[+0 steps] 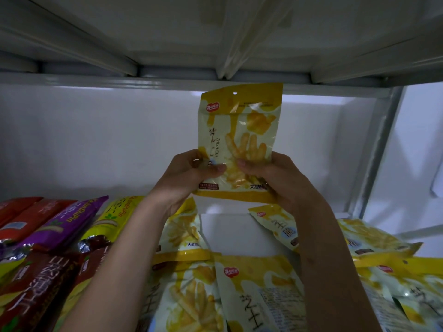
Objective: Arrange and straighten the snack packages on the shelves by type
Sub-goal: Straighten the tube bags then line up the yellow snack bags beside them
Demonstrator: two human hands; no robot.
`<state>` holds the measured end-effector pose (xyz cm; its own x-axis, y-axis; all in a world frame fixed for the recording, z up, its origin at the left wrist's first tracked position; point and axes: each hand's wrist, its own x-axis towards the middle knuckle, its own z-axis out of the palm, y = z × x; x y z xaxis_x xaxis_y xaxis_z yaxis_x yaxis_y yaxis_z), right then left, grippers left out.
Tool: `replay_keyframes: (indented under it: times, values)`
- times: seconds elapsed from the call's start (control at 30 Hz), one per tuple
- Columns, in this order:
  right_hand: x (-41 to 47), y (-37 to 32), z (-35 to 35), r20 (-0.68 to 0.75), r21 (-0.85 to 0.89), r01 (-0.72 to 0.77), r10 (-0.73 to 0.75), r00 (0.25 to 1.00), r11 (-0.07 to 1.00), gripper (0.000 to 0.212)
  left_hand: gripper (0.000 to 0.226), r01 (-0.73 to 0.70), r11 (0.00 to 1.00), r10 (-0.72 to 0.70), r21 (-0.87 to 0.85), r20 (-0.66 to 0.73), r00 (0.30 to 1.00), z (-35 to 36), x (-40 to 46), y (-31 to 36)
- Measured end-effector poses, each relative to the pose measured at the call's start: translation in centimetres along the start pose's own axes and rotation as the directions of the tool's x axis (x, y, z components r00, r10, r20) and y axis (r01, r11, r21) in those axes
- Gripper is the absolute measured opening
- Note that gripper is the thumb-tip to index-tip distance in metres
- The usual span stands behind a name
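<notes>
the person holds one yellow cheese-stick packet upright in the air above the bare white patch of shelf, the left hand and right hand each with fingers clamped on its lower half. this looks like the sorting step for the yellow type: more yellow packets lie loose and askew around that bare patch, while the long red, purple and brown packs lie to its left. the next move likely calls for lowering the packet onto the bare patch, squared with its own kind.

Two bare, sleeveless forearms
</notes>
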<state>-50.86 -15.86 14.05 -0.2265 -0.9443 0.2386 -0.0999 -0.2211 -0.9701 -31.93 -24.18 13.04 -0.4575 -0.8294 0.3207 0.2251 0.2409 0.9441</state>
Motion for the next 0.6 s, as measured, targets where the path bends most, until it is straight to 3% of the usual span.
replay_keyframes:
  times: [0.13, 0.47, 0.6]
  values:
    - [0.04, -0.05, -0.40, -0.041, -0.005, 0.004, -0.004, 0.999, 1.000, 0.035, 0.060, 0.044, 0.998, -0.043, -0.053, 0.016, 0.999, 0.38, -0.36, 0.19]
    - [0.15, -0.08, -0.29, 0.008, -0.008, 0.009, -0.009, 1.000, 1.000, 0.047, 0.047, 0.002, 0.997, -0.002, -0.081, -0.008, 1.000, 0.81, -0.67, 0.73]
    - [-0.13, -0.22, -0.33, 0.009, -0.022, 0.027, -0.027, 1.000, 0.999, 0.037, 0.049, -0.017, 0.993, 0.014, -0.118, -0.029, 0.999, 0.59, -0.61, 1.02]
